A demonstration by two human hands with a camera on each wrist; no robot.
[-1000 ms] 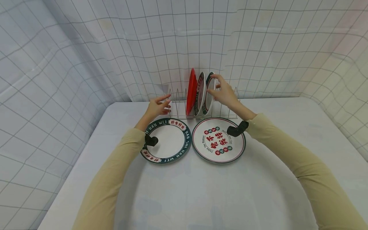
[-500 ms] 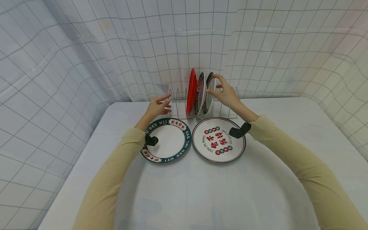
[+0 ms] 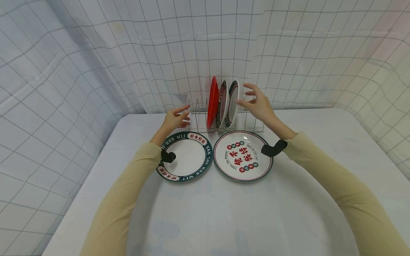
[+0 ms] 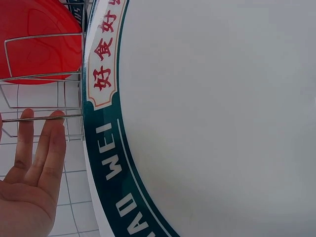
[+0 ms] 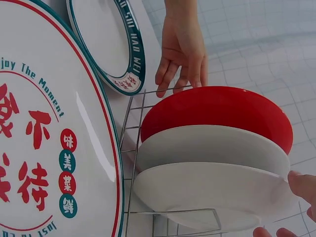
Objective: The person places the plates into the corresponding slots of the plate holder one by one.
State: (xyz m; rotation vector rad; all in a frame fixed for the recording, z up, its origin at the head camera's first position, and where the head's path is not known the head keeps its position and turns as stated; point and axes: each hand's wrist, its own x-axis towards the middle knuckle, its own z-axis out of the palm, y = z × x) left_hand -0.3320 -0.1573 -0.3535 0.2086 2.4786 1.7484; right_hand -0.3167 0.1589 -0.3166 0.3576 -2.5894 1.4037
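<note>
A wire dish rack point(image 3: 250, 128) stands at the back of the table. Three plates stand on edge in it: a red plate point(image 3: 213, 103), a white plate with a patterned rim point(image 3: 222, 103) and a white plate with a green rim point(image 3: 233, 103). My left hand point(image 3: 174, 119) is at the rack's left end, its fairly straight fingers touching the end wire point(image 4: 42, 118). My right hand point(image 3: 259, 105) is just right of the green-rimmed plate, thumb and fingers spread with nothing between them. The right wrist view shows only some of its fingertips point(image 5: 301, 185), close to the plate's edge.
In front of the rack lie two plates side by side: a green-bordered one point(image 3: 189, 156) on the left and one with red lettering point(image 3: 240, 156) on the right. A white table point(image 3: 205, 213) carries everything. Grid-patterned cloth point(image 3: 205, 42) hangs behind.
My right hand has let go of the green-rimmed plate and moved a little to the right. That plate stays upright in the rack. The left hand has not moved noticeably.
</note>
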